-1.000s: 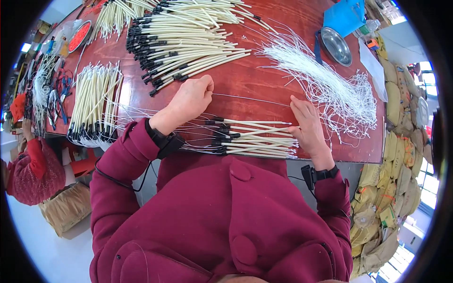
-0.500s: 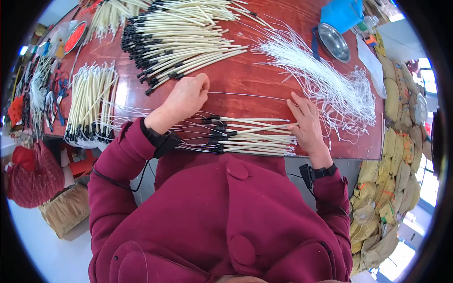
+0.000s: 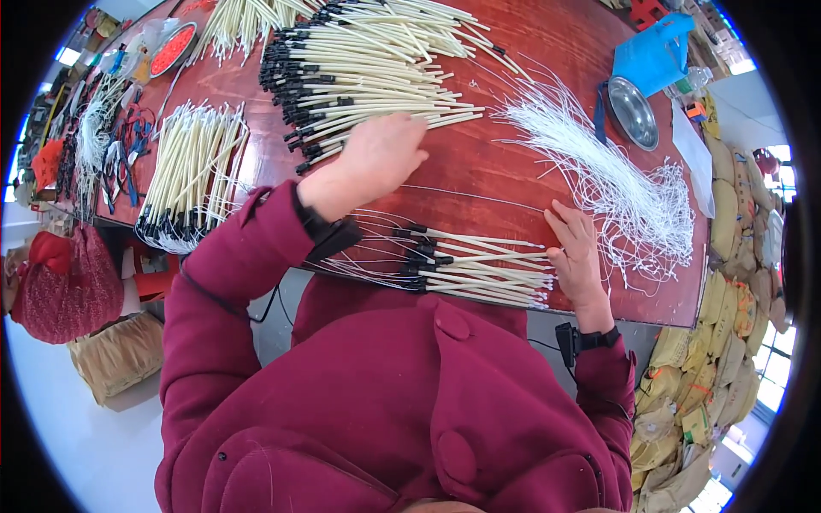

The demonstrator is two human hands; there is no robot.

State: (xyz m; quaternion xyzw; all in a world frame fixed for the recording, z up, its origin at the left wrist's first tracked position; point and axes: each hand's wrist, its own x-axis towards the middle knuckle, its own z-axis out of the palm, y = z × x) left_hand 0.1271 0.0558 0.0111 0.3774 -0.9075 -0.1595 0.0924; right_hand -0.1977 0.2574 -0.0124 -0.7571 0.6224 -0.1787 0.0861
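My left hand [image 3: 372, 162] is over the near edge of a large pile of cream tubes with black ends [image 3: 359, 73]. Its thumb stands apart from the fingers, and nothing shows in its grasp. A single thin white cord [image 3: 475, 195] stretches across the red table from beneath that hand to my right hand [image 3: 577, 252]. The right fingers are stretched out, their tips touching the cord's end, with the thumb apart. Between my forearms, close to the table edge, lies a smaller row of cream tubes [image 3: 487, 265] with cords trailing left from their black ends.
A bundle of white cords [image 3: 599, 162] spreads at the right, near a steel bowl [image 3: 634, 113] and a blue watering can [image 3: 652, 60]. At the left lies another tube bundle [image 3: 192, 167]; a dish of red pieces [image 3: 173, 49] is beyond. Stacked sacks [image 3: 701, 368] stand right of the table [image 3: 505, 162].
My left hand has let go of the cord and moved forward to the large tube pile, its fingers loosening. The right hand stays at the cord's other end. The whole view has shifted slightly.
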